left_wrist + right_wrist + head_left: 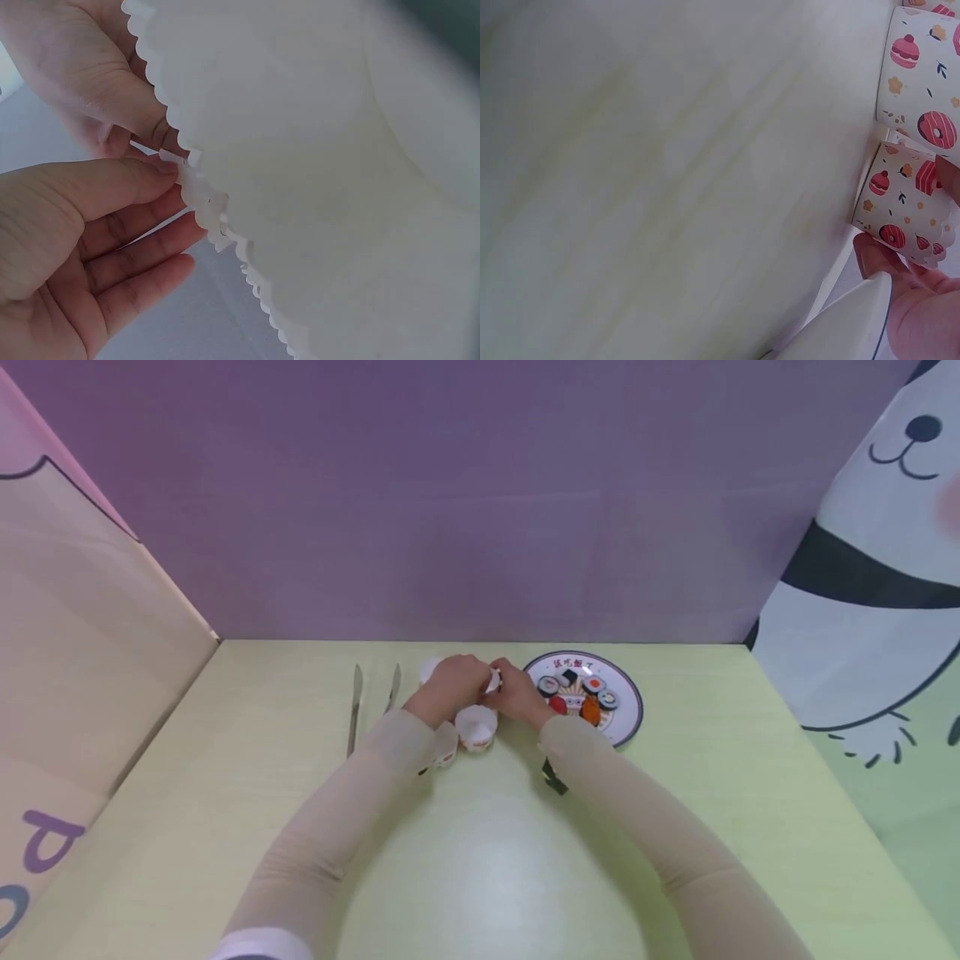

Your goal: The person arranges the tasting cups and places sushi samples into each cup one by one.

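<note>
A small white paper baking cup (492, 681) is held up between both hands near the back of the table. My left hand (453, 685) pinches its scalloped rim between thumb and fingers, as the left wrist view shows of the left hand (82, 247). From the other side, my right hand (517, 693) holds the same cup; in the right wrist view, sweets are printed on the cup (900, 202). Close by stand other paper cups: a white one (476, 728) just in front, another (445, 745) by the left sleeve, and one (429, 670) partly behind the left hand.
Right of the hands, a round plate (632, 714) with a dark rim bears several sushi-like pieces (592, 685). Two knives lie on the left, one long (355, 710) and one (393, 685) nearer the cups. A small dark piece (553, 777) is partly under the right forearm.
</note>
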### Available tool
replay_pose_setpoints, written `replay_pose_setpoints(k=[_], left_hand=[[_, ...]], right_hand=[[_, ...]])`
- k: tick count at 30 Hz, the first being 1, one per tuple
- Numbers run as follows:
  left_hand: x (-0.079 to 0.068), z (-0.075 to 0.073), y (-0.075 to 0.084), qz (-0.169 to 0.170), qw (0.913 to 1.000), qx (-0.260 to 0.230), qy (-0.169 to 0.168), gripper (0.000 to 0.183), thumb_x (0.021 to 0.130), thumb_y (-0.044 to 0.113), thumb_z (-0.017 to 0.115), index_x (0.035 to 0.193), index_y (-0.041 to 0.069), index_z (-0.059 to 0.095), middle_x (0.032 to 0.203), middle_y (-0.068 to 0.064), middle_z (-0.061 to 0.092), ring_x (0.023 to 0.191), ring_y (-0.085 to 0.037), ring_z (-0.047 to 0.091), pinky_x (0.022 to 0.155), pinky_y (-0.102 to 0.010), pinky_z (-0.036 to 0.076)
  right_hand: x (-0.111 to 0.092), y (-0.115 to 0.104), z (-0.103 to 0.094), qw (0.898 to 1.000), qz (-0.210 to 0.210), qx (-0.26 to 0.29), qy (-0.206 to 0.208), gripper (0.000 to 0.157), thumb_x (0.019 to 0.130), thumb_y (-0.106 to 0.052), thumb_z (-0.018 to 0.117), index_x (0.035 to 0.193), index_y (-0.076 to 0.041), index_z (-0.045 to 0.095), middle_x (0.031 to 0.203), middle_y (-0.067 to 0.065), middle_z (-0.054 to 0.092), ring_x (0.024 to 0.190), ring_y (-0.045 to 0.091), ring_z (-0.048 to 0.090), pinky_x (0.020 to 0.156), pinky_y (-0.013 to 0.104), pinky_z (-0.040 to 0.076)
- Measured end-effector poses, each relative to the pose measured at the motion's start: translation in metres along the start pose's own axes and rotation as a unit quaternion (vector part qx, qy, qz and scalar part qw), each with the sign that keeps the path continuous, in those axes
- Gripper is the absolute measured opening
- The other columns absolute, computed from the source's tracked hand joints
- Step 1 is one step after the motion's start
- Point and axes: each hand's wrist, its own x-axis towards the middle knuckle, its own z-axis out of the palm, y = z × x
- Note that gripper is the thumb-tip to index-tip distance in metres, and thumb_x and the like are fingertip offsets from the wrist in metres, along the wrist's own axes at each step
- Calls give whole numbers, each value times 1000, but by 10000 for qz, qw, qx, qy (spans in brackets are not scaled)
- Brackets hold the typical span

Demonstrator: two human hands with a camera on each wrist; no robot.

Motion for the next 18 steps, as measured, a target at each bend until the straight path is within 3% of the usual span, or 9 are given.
replay_pose_setpoints(k=[4,8,12,18], left_hand=[[-3,-3,-2,-55,9999,73,78,2,83,11,67,82,10,69,77,-3,65,69,-19,57,62,-33,48],[-5,-10,-2,-154,9996,246,59,7,79,12,72,85,10,67,81,-2,66,74,-20,59,65,-36,51],[-10,-19,-1,-277,9992,273,41,9,80,8,71,86,11,66,82,-2,65,74,-18,59,66,-35,51],[-24,-28,0,-224,9977,264,588,11,87,2,60,84,10,67,77,-3,65,67,-17,56,61,-34,50]], right_hand=[[0,-1,0,10000,19,13,10,53,82,-17,71,125,2,46,116,20,60,101,29,57,88,39,47],[0,-1,0,10000,67,-55,-24,51,82,-21,72,121,1,46,104,17,61,86,26,54,75,36,46],[-1,-3,0,9997,177,-119,-81,52,82,-27,73,116,1,45,97,15,58,81,23,49,70,33,43],[-1,-4,1,9995,288,-77,-121,56,81,-31,74,118,-1,45,101,14,58,85,24,51,73,34,44]])
